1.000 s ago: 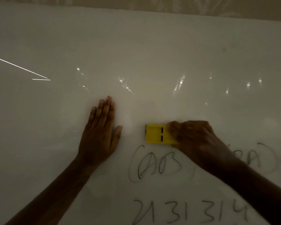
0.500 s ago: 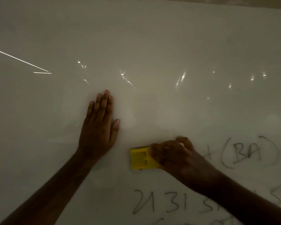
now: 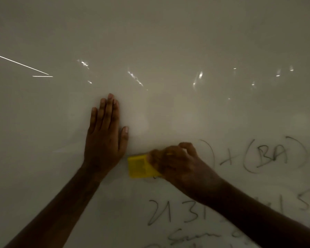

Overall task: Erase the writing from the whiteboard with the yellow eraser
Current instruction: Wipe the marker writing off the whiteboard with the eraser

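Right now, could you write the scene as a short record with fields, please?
surface: whiteboard
left hand: flat on the board, fingers straight
right hand: grips the yellow eraser
eraser position: on the board, just right of the left hand
writing left: "(BA)", "2131", scribbles at the bottom edge

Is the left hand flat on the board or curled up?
Flat: the left hand lies on the whiteboard, fingers straight and together.
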Available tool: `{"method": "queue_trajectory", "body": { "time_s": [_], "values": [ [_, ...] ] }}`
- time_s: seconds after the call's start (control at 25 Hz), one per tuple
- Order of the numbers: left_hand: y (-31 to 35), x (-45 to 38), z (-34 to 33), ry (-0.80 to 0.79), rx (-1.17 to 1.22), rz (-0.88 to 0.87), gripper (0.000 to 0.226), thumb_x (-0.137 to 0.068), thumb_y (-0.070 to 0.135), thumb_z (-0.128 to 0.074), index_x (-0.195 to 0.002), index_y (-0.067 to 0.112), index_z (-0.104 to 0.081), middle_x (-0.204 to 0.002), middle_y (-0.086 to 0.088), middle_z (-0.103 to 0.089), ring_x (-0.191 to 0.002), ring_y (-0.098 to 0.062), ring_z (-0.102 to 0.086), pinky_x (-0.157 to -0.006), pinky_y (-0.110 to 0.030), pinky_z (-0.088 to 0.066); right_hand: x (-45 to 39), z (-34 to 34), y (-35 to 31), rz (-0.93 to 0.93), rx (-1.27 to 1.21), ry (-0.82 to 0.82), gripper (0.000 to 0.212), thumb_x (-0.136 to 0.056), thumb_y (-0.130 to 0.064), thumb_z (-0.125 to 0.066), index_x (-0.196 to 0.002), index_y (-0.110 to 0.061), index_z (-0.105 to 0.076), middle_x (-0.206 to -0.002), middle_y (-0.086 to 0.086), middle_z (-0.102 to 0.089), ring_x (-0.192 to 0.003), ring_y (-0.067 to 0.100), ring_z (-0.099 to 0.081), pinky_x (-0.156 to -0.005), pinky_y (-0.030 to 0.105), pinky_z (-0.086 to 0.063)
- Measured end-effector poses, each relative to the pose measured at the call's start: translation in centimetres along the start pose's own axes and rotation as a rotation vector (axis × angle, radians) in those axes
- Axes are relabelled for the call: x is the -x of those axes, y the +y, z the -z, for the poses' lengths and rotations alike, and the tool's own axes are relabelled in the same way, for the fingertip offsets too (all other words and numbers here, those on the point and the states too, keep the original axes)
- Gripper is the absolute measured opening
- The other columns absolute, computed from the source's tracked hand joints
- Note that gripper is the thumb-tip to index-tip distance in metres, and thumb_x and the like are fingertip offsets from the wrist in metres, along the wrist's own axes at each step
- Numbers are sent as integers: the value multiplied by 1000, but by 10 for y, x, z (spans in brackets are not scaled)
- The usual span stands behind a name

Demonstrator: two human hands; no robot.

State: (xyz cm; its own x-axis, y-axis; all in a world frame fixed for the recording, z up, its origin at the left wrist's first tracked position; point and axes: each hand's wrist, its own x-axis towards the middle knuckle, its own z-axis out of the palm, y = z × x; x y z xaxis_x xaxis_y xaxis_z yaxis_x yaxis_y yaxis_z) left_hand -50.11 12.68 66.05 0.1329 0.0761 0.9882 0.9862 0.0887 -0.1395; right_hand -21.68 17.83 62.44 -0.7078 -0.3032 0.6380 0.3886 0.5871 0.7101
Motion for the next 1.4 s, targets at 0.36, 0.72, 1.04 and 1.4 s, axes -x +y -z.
{"method": "queue_trajectory", "body": {
  "time_s": [0.36, 0.72, 1.04, 1.4],
  "values": [
    [1, 6, 0, 5, -19, 21, 71, -112, 34, -36, -169, -3, -20, -179, -21, -16, -168, -36, -13, -137, -53, -11, 12, 28, 41, -117, 14, 4, 53, -104, -32, -65, -153, -18, -50, -155, -1, -55, -122, 30, -64, -97, 54, -48],
    [-1, 9, 1, 1, -7, 6, 71, -112, 36, -35, -169, -3, -20, -179, -21, -16, -168, -36, -13, -136, -55, -13, 54, 15, -11, 68, -33, -90, 44, -108, -15, -52, -152, -17, -52, -153, -1, -55, -125, 24, -62, -97, 50, -49],
    [2, 9, 1, -17, -9, 23, 73, -111, 37, -35, -169, -4, -18, -179, -23, -14, -168, -38, -11, -137, -53, -9, 30, 50, 85, -293, 39, 52, 56, -100, -37, -67, -151, -19, -54, -151, -2, -58, -122, 33, -61, -101, 52, -47],
    [24, 21, 2, -84, -11, 45, 81, -105, 35, -37, -168, -8, -12, -178, -28, -7, -167, -44, -5, -137, -53, -6, 103, 38, 23, -77, -31, -97, 57, -101, -20, -70, -155, -20, -50, -157, -6, -52, -130, 24, -61, -99, 47, -45]
  ]
}}
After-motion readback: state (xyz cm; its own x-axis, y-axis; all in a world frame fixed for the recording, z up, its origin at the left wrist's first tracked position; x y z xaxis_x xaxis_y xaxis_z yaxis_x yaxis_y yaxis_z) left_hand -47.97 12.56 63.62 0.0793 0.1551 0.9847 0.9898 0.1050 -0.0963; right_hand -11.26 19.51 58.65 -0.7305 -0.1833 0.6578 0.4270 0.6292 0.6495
